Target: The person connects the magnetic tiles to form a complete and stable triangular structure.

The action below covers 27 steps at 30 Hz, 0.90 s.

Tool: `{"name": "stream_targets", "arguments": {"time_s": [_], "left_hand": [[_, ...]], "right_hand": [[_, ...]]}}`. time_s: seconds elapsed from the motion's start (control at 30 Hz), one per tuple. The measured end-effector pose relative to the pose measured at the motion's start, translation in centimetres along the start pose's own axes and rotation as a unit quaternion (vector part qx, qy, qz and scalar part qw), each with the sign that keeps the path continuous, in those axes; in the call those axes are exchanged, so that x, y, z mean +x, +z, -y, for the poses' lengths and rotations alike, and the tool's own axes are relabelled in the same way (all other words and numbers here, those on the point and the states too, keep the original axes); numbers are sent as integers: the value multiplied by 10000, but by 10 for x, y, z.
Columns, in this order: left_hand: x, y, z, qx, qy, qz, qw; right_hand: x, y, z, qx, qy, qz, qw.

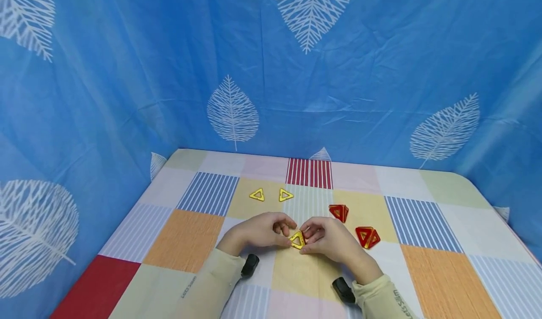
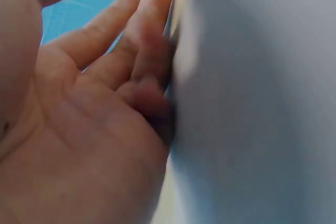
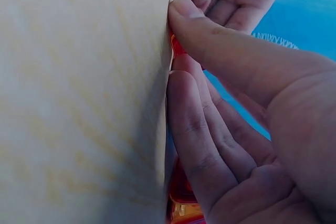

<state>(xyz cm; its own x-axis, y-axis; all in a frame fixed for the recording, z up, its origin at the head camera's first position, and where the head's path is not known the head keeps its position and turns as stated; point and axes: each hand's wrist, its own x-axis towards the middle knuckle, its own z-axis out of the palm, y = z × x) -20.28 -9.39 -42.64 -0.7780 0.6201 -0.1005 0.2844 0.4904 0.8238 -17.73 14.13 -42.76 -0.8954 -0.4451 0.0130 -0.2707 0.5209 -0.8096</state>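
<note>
A yellow triangle tile (image 1: 298, 240) with an open middle stands between both hands, low over the tablecloth. My right hand (image 1: 328, 238) pinches its right side between thumb and fingertips. On the left corner, the thumb of my left hand (image 1: 264, 229) meets the tile, and the index finger curls above it. In the right wrist view a red piece (image 3: 178, 44) shows between the right thumb and fingers, so red parts seem to sit behind the yellow face. The left wrist view shows the left palm and curled fingers (image 2: 152, 95) near the cloth; the tile is mostly hidden there.
Two yellow triangle tiles lie beyond the hands, one left (image 1: 257, 195) and one right (image 1: 285, 195). To the right are two red pyramid-like pieces, a farther one (image 1: 339, 212) and a nearer one (image 1: 367, 236). A blue leaf-print curtain (image 1: 271, 98) hangs behind the patchwork tablecloth (image 1: 186, 239).
</note>
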Motion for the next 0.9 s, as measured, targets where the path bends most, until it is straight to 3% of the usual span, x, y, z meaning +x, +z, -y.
{"name": "stream_targets", "arguments": {"time_s": [0.07, 0.17, 0.3, 0.37, 0.43, 0.57, 0.9], "left_hand": [[1, -9, 3, -59, -81, -190, 9998], [1, -25, 12, -140, -361, -905, 9951], [1, -48, 31, -165, -903, -2096, 9735], [1, -58, 39, -126, -1158, -2432, 9630], [1, -66, 44, -175, -1419, -2519, 9571], [0, -72, 50, -236, -1742, -2365, 9556], [2, -69, 50, 48, -1913, -2373, 9524]], "right_hand": [[0, 0, 0, 26, 61, -28, 10000], [1, 0, -1, 52, 145, -26, 9999], [3, 1, -2, 62, 144, 9, 9999], [2, 1, -2, 58, 112, -9, 9999], [1, 1, -2, 58, 111, -29, 9999], [0, 0, -3, 69, 194, -27, 9998], [1, 1, -5, 103, 266, 4, 9996]]}}
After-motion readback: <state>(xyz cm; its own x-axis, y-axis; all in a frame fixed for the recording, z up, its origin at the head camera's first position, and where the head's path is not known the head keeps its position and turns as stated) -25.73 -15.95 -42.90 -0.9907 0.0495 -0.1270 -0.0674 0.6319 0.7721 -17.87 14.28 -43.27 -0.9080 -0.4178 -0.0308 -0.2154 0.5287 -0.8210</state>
